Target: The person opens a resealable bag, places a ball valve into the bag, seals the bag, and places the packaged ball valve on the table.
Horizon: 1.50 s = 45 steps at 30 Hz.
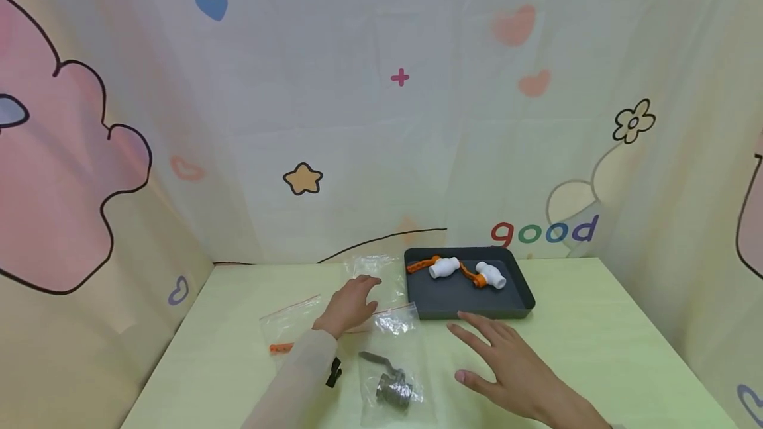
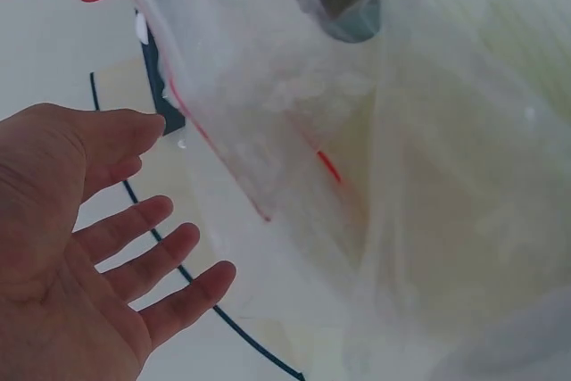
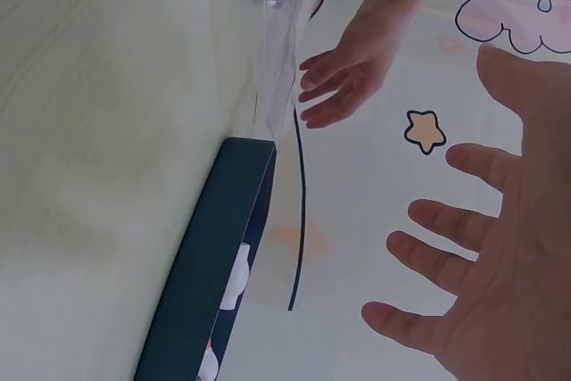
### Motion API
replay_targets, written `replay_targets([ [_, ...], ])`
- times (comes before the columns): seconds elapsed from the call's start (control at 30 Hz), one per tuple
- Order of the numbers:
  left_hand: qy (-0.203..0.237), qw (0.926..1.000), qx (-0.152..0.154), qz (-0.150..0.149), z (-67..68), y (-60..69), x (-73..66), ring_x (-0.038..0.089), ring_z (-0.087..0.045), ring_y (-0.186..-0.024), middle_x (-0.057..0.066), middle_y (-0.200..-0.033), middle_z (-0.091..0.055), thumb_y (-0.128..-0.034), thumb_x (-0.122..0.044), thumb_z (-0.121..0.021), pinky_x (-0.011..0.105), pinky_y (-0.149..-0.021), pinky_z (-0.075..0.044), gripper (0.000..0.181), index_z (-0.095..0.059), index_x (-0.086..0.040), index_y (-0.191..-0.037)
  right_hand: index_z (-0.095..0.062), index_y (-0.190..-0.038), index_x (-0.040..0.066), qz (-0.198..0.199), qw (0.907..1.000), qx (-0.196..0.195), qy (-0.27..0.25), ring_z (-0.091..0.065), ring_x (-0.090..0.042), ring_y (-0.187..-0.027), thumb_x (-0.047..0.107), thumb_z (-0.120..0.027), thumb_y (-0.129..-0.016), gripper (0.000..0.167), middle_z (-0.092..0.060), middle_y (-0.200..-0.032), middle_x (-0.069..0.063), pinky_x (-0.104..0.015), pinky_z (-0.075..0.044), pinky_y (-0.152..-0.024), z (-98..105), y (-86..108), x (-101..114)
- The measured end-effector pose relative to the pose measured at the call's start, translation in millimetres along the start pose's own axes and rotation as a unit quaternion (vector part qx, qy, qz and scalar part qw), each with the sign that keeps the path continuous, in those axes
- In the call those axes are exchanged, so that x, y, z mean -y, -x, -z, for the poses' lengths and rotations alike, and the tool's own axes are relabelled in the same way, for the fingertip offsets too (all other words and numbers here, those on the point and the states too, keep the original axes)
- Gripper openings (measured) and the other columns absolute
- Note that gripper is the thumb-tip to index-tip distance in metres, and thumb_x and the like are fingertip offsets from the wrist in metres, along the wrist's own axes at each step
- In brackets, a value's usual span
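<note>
My left hand (image 1: pixel 348 306) hovers among clear zip bags, fingers loosely bent and nothing held; the left wrist view shows its palm bare beside the plastic. Below it lies a bag (image 1: pixel 396 326) holding a metal ball valve (image 1: pixel 395 389) with a grey lever. To its left, another bag (image 1: pixel 292 316) shows an orange handle (image 1: pixel 281 348), partly hidden by my sleeve. A third bag (image 1: pixel 387 277) lies behind the hand; its contents cannot be made out. My right hand (image 1: pixel 512 369) is spread above the table, in front of the tray, touching nothing.
A dark grey tray (image 1: pixel 471 306) stands at the back of the pale green table (image 1: pixel 596 349). Two white plastic ball valves with orange handles, one left (image 1: pixel 444 267) and one right (image 1: pixel 491 275), lie in it. A printed curtain (image 1: pixel 357 118) hangs behind.
</note>
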<state>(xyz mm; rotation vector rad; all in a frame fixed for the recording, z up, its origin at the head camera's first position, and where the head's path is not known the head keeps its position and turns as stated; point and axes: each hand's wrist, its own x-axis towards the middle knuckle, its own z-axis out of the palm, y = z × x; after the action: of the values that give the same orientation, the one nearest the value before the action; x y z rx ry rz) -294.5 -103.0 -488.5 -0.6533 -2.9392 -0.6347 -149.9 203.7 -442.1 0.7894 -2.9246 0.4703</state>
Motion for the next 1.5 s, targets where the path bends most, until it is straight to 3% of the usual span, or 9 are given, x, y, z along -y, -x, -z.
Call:
replay_targets([
  [0.27, 0.01, 0.9976, 0.056, 0.04, -15.5, -3.3, 5.7, 0.032, -0.053, -0.13, 0.011, -0.138, -0.058, -0.0866, -0.02, -0.073, 0.05, -0.105, -0.046, 0.051, -0.058, -0.013, -0.135, -0.034, -0.151, 0.041, -0.04, 0.998, 0.042, -0.025, -0.039, -0.033, -0.14, 0.078, -0.039, -0.086, 0.074, -0.035, -0.158, -0.002, -0.068, -0.032, -0.109, -1, 6.4, 2],
  [0.4, 0.006, 0.9964, 0.073, 0.043, -18.8, -5.1, 6.1, 0.032, -0.056, -0.125, 0.01, -0.133, -0.061, -0.0849, -0.022, -0.075, 0.05, -0.101, -0.048, 0.047, -0.061, -0.013, -0.129, -0.033, -0.151, 0.042, -0.059, 0.9961, 0.057, -0.034, -0.037, -0.033, -0.141, 0.079, -0.038, -0.086, 0.075, -0.034, -0.158, -0.002, -0.068, -0.032, -0.109, -2, 8.2, 1],
  [0.57, -0.035, 0.9975, 0.054, 0.029, -23.0, -10.1, 6.7, 0.028, -0.061, -0.105, 0.008, -0.114, -0.066, -0.0832, -0.017, -0.073, 0.046, -0.083, -0.053, 0.034, -0.067, -0.013, -0.116, -0.033, -0.151, 0.04, -0.068, 0.995, 0.063, -0.036, -0.037, -0.033, -0.141, 0.079, -0.037, -0.086, 0.076, -0.036, -0.157, -0.002, -0.067, -0.033, -0.109, -6, 7.7, 0],
  [0.73, -0.075, 0.9967, 0.032, 0.006, -25.5, -11.5, 7.8, 0.018, -0.059, -0.083, 0.001, -0.091, -0.064, -0.0879, -0.012, -0.067, 0.037, -0.067, -0.051, 0.006, -0.07, -0.015, -0.092, -0.035, -0.151, 0.038, -0.078, 0.9939, 0.068, -0.038, -0.038, -0.033, -0.141, 0.08, -0.037, -0.085, 0.078, -0.038, -0.156, -0.001, -0.067, -0.033, -0.109, -7, 8.2, 0],
  [0.87, -0.071, 0.9967, 0.037, 0.01, -24.5, -9.7, 6.7, 0.017, -0.058, -0.082, 0.001, -0.091, -0.064, -0.0884, -0.014, -0.068, 0.038, -0.067, -0.052, 0.005, -0.07, -0.015, -0.093, -0.037, -0.15, 0.036, -0.082, 0.9935, 0.067, -0.04, -0.039, -0.033, -0.14, 0.08, -0.037, -0.085, 0.078, -0.039, -0.155, -0.001, -0.067, -0.033, -0.108, -7, 8.0, 0],
  [1.0, -0.055, 0.9963, 0.061, 0.025, -21.7, -8.0, 3.2, 0.023, -0.059, -0.092, 0.004, -0.102, -0.063, -0.084, -0.023, -0.075, 0.044, -0.074, -0.053, 0.027, -0.069, -0.014, -0.109, -0.037, -0.15, 0.036, -0.085, 0.9927, 0.072, -0.046, -0.039, -0.033, -0.14, 0.08, -0.037, -0.086, 0.078, -0.039, -0.155, -0.001, -0.067, -0.034, -0.108, -7, 7.9, 0],
  [1.07, -0.062, 0.9958, 0.063, 0.024, -20.9, -7.8, 1.6, 0.025, -0.06, -0.095, 0.005, -0.102, -0.063, -0.084, -0.025, -0.075, 0.046, -0.075, -0.054, 0.029, -0.069, -0.014, -0.11, -0.037, -0.15, 0.036, -0.083, 0.9929, 0.071, -0.047, -0.04, -0.033, -0.139, 0.08, -0.036, -0.086, 0.077, -0.04, -0.154, -0.001, -0.066, -0.035, -0.108, -8, 7.9, -1],
  [1.3, -0.099, 0.9944, 0.035, -0.007, -24.4, -6.4, -2.6, 0.02, -0.056, -0.08, 0.001, -0.085, -0.059, -0.0868, -0.013, -0.07, 0.037, -0.061, -0.049, 0.004, -0.067, -0.015, -0.087, -0.038, -0.15, 0.033, -0.071, 0.9927, 0.08, -0.055, -0.042, -0.031, -0.138, 0.078, -0.036, -0.088, 0.076, -0.041, -0.154, -0.002, -0.062, -0.038, -0.108, -16, 6.4, -4],
  [1.5, -0.093, 0.9948, 0.014, -0.037, -28.4, -4.7, -2.4, 0.014, -0.046, -0.07, -0.002, -0.076, -0.053, -0.0834, 0.001, -0.062, 0.028, -0.058, -0.04, 0.018, -0.06, -0.014, -0.074, -0.037, -0.15, 0.033, -0.067, 0.9917, 0.088, -0.064, -0.043, -0.032, -0.137, 0.076, -0.037, -0.089, 0.075, -0.041, -0.154, -0.003, -0.063, -0.039, -0.106, -18, 5.7, -4],
])
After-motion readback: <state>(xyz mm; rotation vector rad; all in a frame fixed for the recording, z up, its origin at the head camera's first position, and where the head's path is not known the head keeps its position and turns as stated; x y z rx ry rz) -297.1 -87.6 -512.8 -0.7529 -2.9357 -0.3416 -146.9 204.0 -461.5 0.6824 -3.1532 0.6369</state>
